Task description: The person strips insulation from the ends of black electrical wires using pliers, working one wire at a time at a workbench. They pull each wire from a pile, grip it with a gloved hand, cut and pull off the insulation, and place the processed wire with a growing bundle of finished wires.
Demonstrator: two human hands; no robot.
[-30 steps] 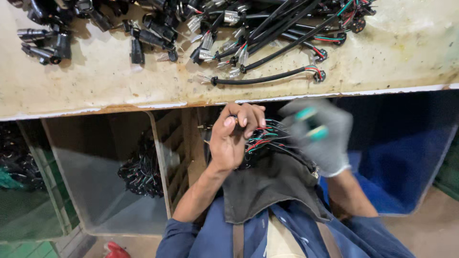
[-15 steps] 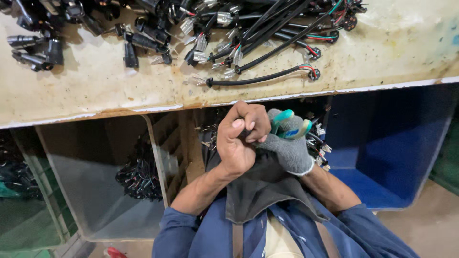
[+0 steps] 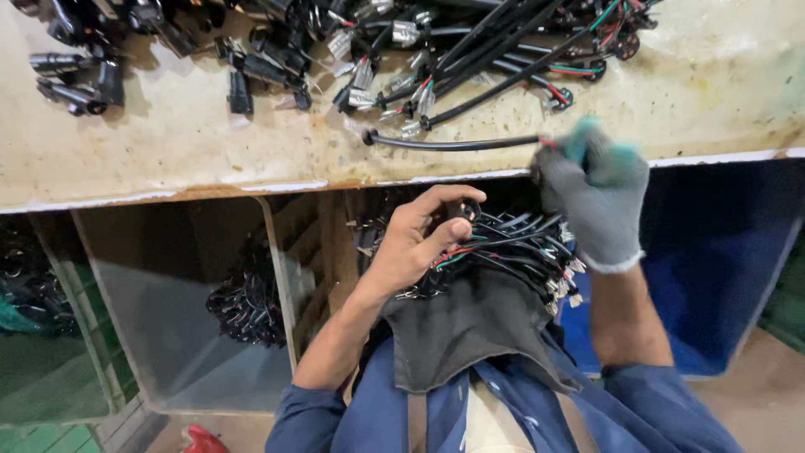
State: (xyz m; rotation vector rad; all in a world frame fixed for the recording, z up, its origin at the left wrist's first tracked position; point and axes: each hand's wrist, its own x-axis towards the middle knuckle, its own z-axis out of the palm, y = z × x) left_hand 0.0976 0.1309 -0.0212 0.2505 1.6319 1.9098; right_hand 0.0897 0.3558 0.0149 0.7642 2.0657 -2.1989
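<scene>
My bare left hand [image 3: 415, 243] grips a small black plug between thumb and fingers, at the top of a bundle of black cables [image 3: 511, 252] with red and green wires. The bundle rests on a dark cloth [image 3: 470, 335] over my lap. My right hand [image 3: 595, 193], in a grey glove with teal fingertips, is raised to the workbench edge. Its fingers are closed on the right end of a single black cable [image 3: 453, 143] lying along that edge.
The worn pale workbench [image 3: 168, 159] carries a heap of black wired cables [image 3: 470, 42] and loose black connectors [image 3: 75, 80]. Below it, a grey bin [image 3: 151, 335] holds a clump of cables [image 3: 247, 298], and a blue bin [image 3: 713, 268] stands at the right.
My right hand left the bundle in my lap and rose to the bench edge, closing on the single cable's end. My left hand stayed on the bundle.
</scene>
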